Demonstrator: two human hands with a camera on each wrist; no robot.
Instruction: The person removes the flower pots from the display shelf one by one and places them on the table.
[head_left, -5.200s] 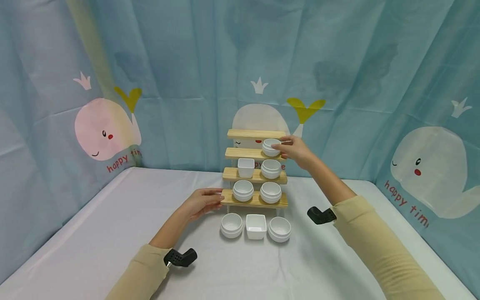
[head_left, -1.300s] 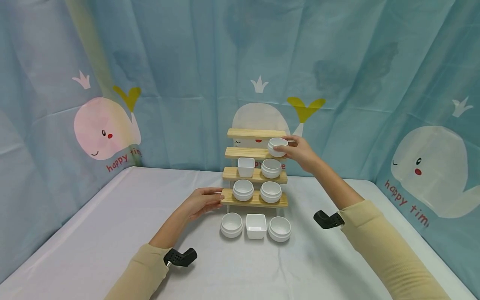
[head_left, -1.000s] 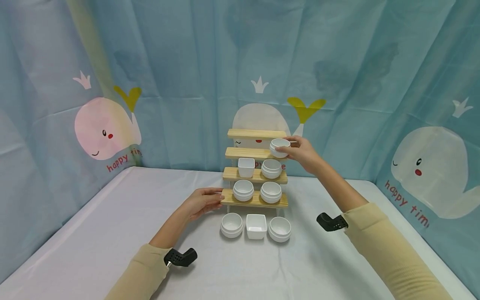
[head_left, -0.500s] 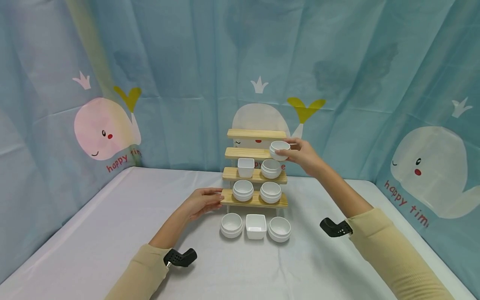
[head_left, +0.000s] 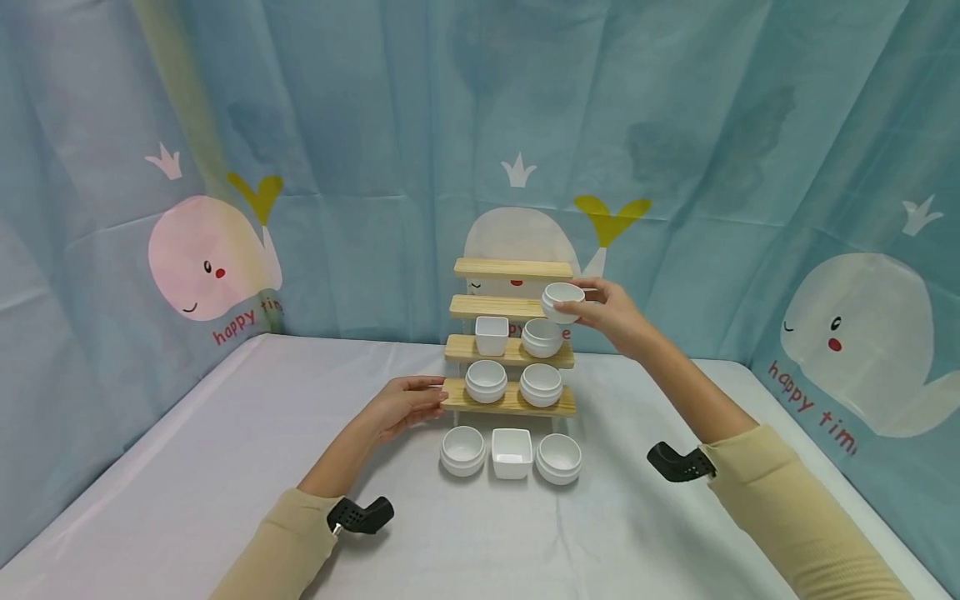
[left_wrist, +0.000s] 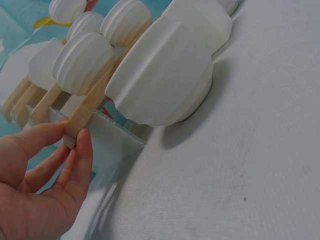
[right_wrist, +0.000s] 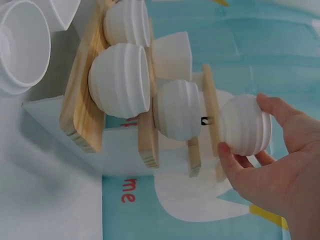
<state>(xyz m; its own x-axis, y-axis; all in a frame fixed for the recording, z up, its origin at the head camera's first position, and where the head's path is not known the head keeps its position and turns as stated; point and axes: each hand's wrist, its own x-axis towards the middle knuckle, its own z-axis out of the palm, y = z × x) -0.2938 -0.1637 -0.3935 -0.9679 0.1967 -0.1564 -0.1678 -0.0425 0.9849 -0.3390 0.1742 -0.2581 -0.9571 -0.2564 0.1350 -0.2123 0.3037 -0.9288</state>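
So the right hand has a small white round bowl with a ribbed, glossy wall pinched between thumb and fingers, thumb on the side nearest the head camera, the other fingers mostly hidden behind. The bowl is at the right end of the pale wooden second-highest plank, overlapping the end and poking out past it. Can't tell from any view whether its base is touching the wood or hanging just off it.

The relation that matters imo: the bowl lies to the left of the right palm, mouth up, and it's round so there's no long axis to line up. The plank's long axis runs left to right, so the hand comes at it from the end. Another white round ribbed bowl sits one plank lower, close under the held one, so dipping there looks like a knock risk to me.

Right hand is clearly the nearer one. The left hand is down at the other side, gripping the left end of the pale wooden lowest plank, and I'd guess it's steadying the rack. Just in front, a white square dish stands on the white-covered table between two round bowls
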